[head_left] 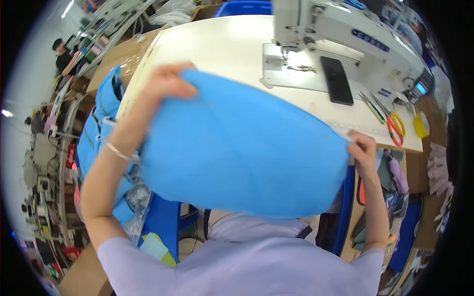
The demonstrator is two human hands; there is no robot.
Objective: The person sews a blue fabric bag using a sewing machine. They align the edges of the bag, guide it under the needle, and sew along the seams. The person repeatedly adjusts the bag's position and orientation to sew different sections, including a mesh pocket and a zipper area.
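Observation:
A large blue fabric piece (247, 148) hangs stretched between my two hands, over the front of the white table and above my lap. My left hand (170, 81) pinches its upper left corner, slightly blurred by motion. At the right end, my right hand (363, 148) grips the other corner between thumb and fingers. The cloth's lower edge sags in a curve. Beyond it stands a white sewing machine (345, 39), its needle area (286, 56) apart from the cloth.
On the white table (212, 44) lie a black phone (337, 79), red-handled scissors (395, 130) and a yellow tape roll (420, 125). More blue fabric (101, 113) is heaped at the left. A blue bin (244, 8) stands behind. Another person (64, 58) sits far left.

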